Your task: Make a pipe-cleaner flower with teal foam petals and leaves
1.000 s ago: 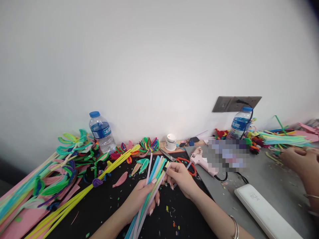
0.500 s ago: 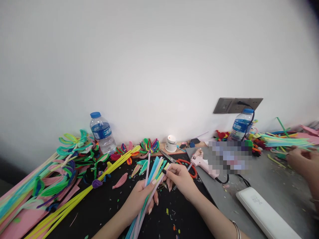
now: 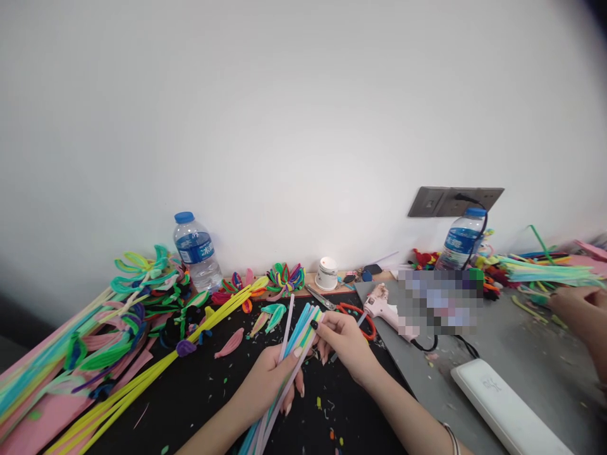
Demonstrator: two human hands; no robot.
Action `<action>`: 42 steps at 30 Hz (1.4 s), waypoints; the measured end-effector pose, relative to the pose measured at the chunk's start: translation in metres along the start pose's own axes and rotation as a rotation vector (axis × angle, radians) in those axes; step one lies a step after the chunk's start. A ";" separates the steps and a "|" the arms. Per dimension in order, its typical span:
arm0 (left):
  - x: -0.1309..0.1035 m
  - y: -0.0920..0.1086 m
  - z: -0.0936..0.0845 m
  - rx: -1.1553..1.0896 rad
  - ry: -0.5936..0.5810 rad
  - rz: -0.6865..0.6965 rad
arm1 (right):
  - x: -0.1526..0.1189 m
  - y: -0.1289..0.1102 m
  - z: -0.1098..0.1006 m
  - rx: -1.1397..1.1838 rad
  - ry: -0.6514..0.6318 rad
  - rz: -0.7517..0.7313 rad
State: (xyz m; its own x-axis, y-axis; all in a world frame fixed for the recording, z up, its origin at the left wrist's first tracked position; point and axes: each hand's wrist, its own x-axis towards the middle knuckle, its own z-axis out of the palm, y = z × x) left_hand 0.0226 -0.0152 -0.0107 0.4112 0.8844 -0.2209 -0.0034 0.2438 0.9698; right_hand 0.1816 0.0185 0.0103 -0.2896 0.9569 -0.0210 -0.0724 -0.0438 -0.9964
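A bundle of pastel pipe cleaners (image 3: 300, 328) in blue, lilac, green and yellow slants up over the black table top (image 3: 190, 392). My left hand (image 3: 272, 382) is wrapped around its middle, thumb on top. At the upper ends, my right hand (image 3: 339, 338) pinches the tips between thumb and fingers. One lilac pipe cleaner stands a little apart from the others on the left. Just beyond the hands lie scissors (image 3: 320, 297) and a red-orange pipe cleaner loop (image 3: 367, 322). A pink leaf shape (image 3: 229, 343) and a mint one (image 3: 275, 316) lie to the left.
Yellow pipe cleaners (image 3: 156, 366) and colourful looped pieces (image 3: 123, 335) fill the left side. Two water bottles (image 3: 196, 253) and a paper cup (image 3: 326, 273) stand by the wall. A pink glue gun (image 3: 386, 313), white box (image 3: 502, 404) and another person's hand (image 3: 578, 309) are right.
The bundle's tips are drawn closer together under my right hand, and the lilac pipe cleaner leans further right. The other person's hand has shifted slightly.
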 end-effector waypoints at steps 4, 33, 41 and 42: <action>0.002 -0.002 -0.002 -0.113 0.014 -0.011 | -0.001 0.000 0.001 0.084 0.050 -0.015; -0.002 0.007 -0.002 -0.129 0.000 -0.046 | -0.002 -0.003 0.000 0.191 0.015 0.078; -0.006 0.013 -0.004 -0.143 -0.068 -0.118 | -0.002 -0.003 -0.002 0.223 0.006 0.107; -0.006 0.013 -0.004 -0.144 -0.068 -0.120 | -0.002 -0.003 -0.002 0.229 0.008 0.107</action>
State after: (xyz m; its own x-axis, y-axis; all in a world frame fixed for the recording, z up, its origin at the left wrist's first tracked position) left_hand 0.0162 -0.0154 0.0024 0.4767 0.8180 -0.3219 -0.0795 0.4048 0.9110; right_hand 0.1843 0.0174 0.0130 -0.2999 0.9455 -0.1270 -0.2566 -0.2082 -0.9438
